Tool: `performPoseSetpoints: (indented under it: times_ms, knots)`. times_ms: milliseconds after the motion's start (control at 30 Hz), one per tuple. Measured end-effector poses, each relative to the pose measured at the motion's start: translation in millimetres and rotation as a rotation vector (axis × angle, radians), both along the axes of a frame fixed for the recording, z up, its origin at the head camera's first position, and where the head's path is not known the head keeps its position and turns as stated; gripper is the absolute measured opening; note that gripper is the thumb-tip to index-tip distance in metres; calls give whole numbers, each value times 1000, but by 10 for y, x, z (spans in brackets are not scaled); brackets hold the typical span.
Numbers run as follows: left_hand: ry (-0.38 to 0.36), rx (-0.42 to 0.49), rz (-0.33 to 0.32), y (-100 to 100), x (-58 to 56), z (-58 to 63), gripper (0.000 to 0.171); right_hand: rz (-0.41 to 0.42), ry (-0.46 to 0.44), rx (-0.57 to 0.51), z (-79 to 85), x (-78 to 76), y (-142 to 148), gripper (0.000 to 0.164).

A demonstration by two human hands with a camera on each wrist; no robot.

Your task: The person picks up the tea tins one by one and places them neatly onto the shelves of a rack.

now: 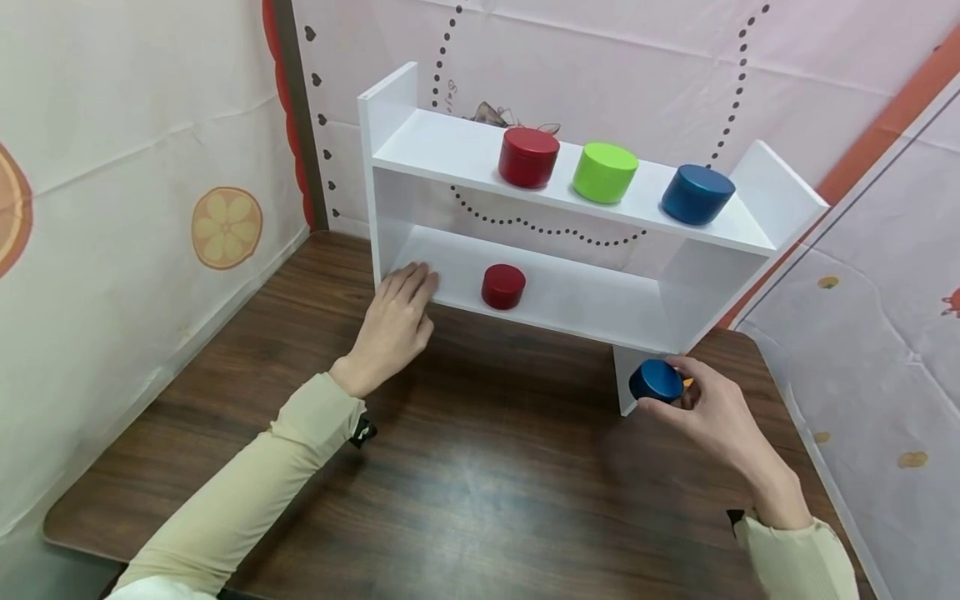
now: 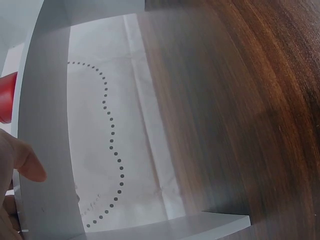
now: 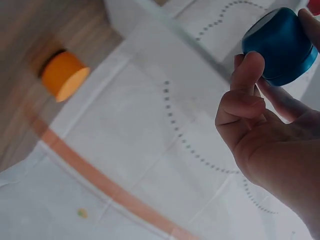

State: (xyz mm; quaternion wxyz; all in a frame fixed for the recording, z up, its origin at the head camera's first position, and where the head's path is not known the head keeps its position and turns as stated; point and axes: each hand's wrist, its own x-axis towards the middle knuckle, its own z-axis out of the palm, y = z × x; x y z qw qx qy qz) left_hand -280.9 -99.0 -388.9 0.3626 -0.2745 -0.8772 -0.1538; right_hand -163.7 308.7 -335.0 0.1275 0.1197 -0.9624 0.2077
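Note:
A white two-tier shelf [image 1: 570, 296] stands on the table. At the left end of its lower board, my left hand [image 1: 392, 323] grips the front edge, fingers over the top. In the left wrist view the thumb [image 2: 31, 167] lies against the underside. My right hand [image 1: 716, 408] holds a small blue round tin [image 1: 657, 381] between thumb and fingers, in front of the shelf's right leg. On the lower board sits a small red tin [image 1: 503, 287]. The upper board bears a larger red tin [image 1: 528, 158], a green tin [image 1: 604, 173] and a larger blue tin [image 1: 697, 195].
An orange tin [image 3: 65, 75] is on the table behind the right hand, mostly hidden in the head view. The brown wooden table [image 1: 465, 475] extends in front of the shelf. Patterned cloth [image 1: 180, 108] hangs around the back and sides.

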Motion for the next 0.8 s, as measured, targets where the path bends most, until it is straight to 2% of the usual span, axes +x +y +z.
performPoseSetpoints:
  times_ms: [133,433,800]
  knots:
    - [1,6,-6,-3,1,10,48,48,28,-27,107,-39,-121,57]
    - [10,-9,8,-11,9,-10,48,91,55,-47,307,-215,-386,58]
    - [20,-15,12,-11,16,-5,47,133,63,-83,355,-517,-668,61]
